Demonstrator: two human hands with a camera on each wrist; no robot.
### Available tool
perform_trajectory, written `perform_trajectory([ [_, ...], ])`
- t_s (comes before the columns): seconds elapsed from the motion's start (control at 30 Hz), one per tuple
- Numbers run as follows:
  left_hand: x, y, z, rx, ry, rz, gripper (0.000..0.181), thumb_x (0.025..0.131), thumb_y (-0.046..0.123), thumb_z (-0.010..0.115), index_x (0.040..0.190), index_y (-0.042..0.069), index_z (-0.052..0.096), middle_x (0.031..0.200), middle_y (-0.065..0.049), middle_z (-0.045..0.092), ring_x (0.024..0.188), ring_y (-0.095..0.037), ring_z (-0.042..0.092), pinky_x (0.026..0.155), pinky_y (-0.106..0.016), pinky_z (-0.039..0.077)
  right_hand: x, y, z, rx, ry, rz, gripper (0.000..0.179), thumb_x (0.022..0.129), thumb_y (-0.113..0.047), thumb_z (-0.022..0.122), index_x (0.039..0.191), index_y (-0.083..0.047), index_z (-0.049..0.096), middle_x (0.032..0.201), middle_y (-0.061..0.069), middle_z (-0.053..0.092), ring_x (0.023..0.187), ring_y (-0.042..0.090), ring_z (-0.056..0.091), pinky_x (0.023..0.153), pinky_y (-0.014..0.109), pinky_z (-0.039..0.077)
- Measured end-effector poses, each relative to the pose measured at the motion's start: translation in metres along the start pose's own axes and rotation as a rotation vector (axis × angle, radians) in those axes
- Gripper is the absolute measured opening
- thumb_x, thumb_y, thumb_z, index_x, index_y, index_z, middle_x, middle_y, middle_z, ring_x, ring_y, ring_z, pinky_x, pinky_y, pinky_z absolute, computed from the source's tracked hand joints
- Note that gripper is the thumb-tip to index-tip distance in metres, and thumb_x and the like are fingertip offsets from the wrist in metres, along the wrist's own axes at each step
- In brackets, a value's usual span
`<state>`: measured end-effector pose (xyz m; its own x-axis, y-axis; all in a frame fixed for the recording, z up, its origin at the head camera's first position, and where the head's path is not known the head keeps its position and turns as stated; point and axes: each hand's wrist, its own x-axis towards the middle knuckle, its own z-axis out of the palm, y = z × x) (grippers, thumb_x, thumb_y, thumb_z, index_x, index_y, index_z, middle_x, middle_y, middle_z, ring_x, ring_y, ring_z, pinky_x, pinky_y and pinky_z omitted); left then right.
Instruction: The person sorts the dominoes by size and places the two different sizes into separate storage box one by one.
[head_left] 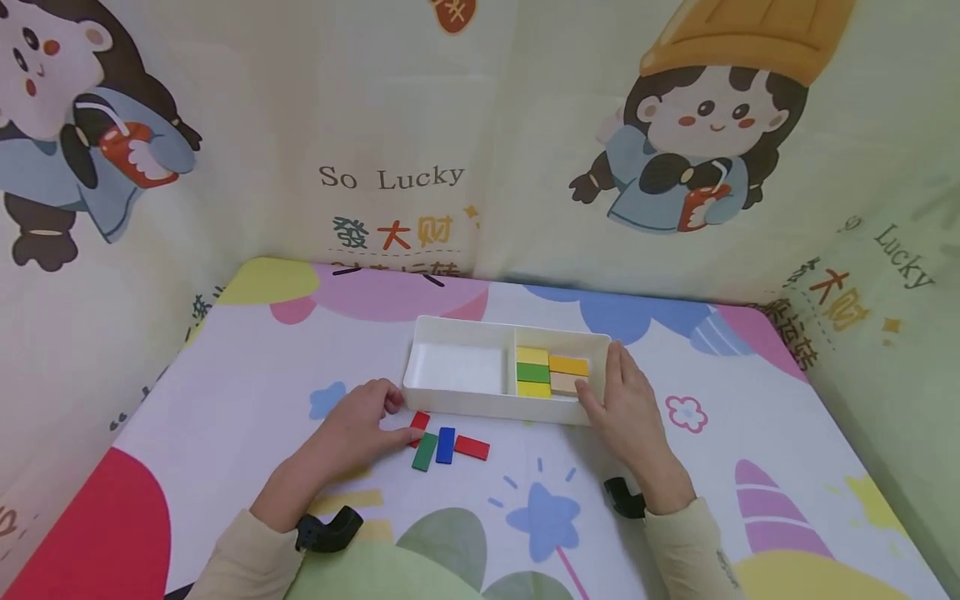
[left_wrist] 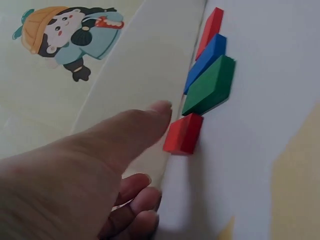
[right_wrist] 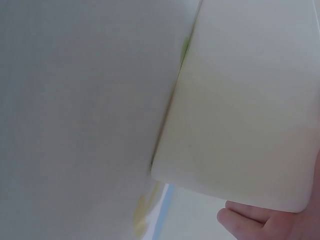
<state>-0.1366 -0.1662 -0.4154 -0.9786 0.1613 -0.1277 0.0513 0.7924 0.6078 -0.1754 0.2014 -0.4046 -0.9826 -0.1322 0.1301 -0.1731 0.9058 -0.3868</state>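
Note:
A white two-part box [head_left: 472, 404] sits on the table; its right compartment has a green block [head_left: 532, 372] among several yellow, orange and tan ones. My right hand [head_left: 630, 417] grips the box's right end, thumb over the front rim, fingers along the outer end wall. In front of the box lie a red block [head_left: 420, 421], a green block [head_left: 424, 452], a blue block [head_left: 446, 446] and another red block [head_left: 472, 447]. My left hand [head_left: 360, 423] is at the box's front left corner, thumb tip right at the nearest red block, other fingers loosely bent.
The box's left compartment [head_left: 461, 367] shows only its white floor. A patterned cloth [head_left: 375, 333] covers the table, and printed fabric walls [head_left: 525, 167] stand behind and at both sides. Each wrist bears a black strap mount [head_left: 330, 530].

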Motion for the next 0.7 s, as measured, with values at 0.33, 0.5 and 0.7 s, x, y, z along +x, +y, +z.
perform_trajectory([
  [0.33, -0.005, 0.003, 0.004, 0.115, 0.011, 0.024, 0.044, 0.081, 0.037, 0.079, 0.111, 0.012, 0.059, 0.101, -0.001, 0.058, 0.094, -0.016, 0.052, 0.081, -0.035, 0.052, 0.0, 0.003, 0.004, -0.006, 0.015, -0.014, 0.082, 0.101, -0.043, 0.047, 0.156, 0.007, 0.01, 0.16, 0.031, 0.019, 0.145, 0.049, 0.027, 0.118, 0.061, 0.025],
  [0.5, -0.007, 0.011, 0.006, 0.179, 0.067, 0.029, 0.048, 0.079, 0.042, 0.08, 0.108, 0.008, 0.06, 0.096, -0.003, 0.058, 0.089, -0.017, 0.053, 0.076, -0.034, 0.05, 0.0, 0.003, 0.003, -0.001, 0.016, -0.016, 0.083, 0.101, -0.043, 0.046, 0.155, 0.007, 0.01, 0.161, 0.031, 0.018, 0.145, 0.049, 0.026, 0.118, 0.061, 0.025],
  [0.7, -0.008, 0.015, 0.009, 0.236, 0.108, 0.054, 0.033, 0.08, 0.03, 0.077, 0.101, 0.008, 0.062, 0.09, -0.003, 0.059, 0.082, -0.017, 0.053, 0.072, -0.031, 0.049, 0.001, 0.005, 0.004, -0.008, 0.035, -0.025, 0.082, 0.101, -0.043, 0.046, 0.155, 0.009, 0.012, 0.16, 0.032, 0.02, 0.144, 0.049, 0.028, 0.118, 0.06, 0.027],
])
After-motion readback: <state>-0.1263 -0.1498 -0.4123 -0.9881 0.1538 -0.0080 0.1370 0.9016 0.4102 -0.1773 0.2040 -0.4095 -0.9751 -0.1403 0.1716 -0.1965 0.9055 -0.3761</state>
